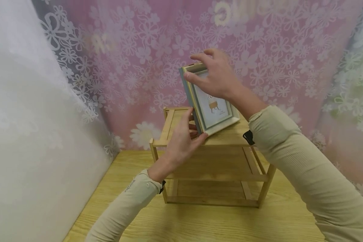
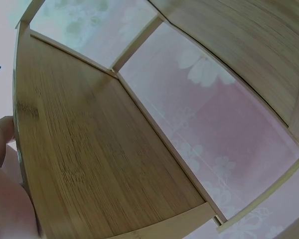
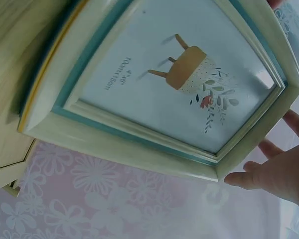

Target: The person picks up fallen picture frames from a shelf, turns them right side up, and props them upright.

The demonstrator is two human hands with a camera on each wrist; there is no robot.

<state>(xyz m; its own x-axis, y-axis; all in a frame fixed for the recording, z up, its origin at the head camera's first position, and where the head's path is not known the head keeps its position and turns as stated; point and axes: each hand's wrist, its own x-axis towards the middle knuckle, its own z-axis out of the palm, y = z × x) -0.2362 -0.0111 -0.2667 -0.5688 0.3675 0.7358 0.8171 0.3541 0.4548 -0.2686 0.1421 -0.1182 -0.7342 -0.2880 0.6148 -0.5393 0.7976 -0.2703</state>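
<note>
A cream picture frame with a teal inner border stands tilted over the top of a wooden shelf rack. Its print, a potted plant on wooden legs, shows in the right wrist view behind the pane. My right hand holds the frame's upper end, thumb on the front and fingers over the top edge. At the lower left corner my left hand grips the side, its thumb by the bottom edge and some fingers hidden behind. In the left wrist view, that hand shows beside a bamboo shelf board.
The three-tier rack stands on a yellow wood-grain surface. Behind it hangs a pink floral curtain, with a white wall or sheet at the left. Lower boards and slanted legs lie below my hands.
</note>
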